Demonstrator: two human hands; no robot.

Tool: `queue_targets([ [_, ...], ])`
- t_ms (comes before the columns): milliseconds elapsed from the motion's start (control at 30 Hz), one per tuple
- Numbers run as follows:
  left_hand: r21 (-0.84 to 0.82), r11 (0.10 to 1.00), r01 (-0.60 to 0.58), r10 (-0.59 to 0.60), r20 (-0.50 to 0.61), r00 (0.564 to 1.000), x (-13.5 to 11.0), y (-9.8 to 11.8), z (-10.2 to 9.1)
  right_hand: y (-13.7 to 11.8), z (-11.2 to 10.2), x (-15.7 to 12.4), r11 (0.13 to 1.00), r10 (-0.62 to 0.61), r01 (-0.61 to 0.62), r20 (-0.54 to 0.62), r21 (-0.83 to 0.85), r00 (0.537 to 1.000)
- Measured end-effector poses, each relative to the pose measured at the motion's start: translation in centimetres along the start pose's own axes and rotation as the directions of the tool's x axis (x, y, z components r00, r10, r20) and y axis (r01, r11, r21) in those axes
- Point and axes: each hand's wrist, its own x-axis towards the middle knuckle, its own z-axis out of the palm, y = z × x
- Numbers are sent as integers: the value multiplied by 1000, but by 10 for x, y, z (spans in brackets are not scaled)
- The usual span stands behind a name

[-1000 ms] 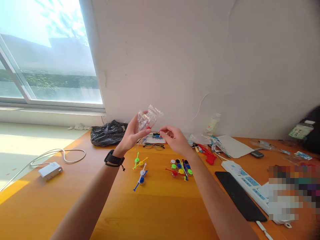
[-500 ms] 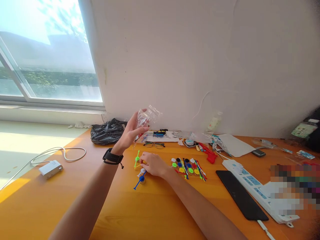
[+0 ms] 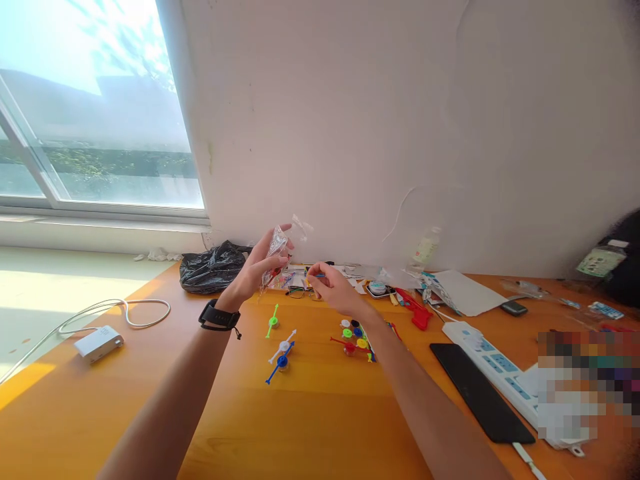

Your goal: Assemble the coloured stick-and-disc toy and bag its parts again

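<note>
My left hand (image 3: pixel 260 263), a black watch (image 3: pixel 220 315) on its wrist, is raised above the desk and closed around a crinkled clear plastic bag (image 3: pixel 277 245) with something red low in it. To the right of the bag is my right hand (image 3: pixel 333 285), fingers pinched together. A bit of yellow shows at its fingertips, apparently a yellow arrow spinner, mostly hidden. Below the hands stand a green arrow spinner (image 3: pixel 273 322), a white one (image 3: pixel 284 347) and a blue one (image 3: pixel 282 362). Under my right forearm lie a red arrow spinner (image 3: pixel 350 348) and several coloured discs (image 3: pixel 361 343), partly covered.
A black plastic bag (image 3: pixel 213 268) and glasses (image 3: pixel 296 293) lie toward the wall. A white charger (image 3: pixel 99 343) with a cable is at left. On the right are a black phone (image 3: pixel 480 390), a power strip (image 3: pixel 500 367) and a red plastic piece (image 3: pixel 417 312).
My right hand has lifted from among the spinners and moved up and right, near the bag. The yellow spinner is gone from the desk. My left hand keeps the bag, shifted slightly left.
</note>
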Motion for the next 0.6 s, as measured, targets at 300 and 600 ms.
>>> queue_targets([
  [300,211,977,42,-66,107,992,-3,-8,7,-63,-46,-8,786,-43,276,-397,553,917],
  [600,266,964,3,-62,216,974,-6,-1,23,-81,-34,-19,938,-225,311,-416,152,881],
])
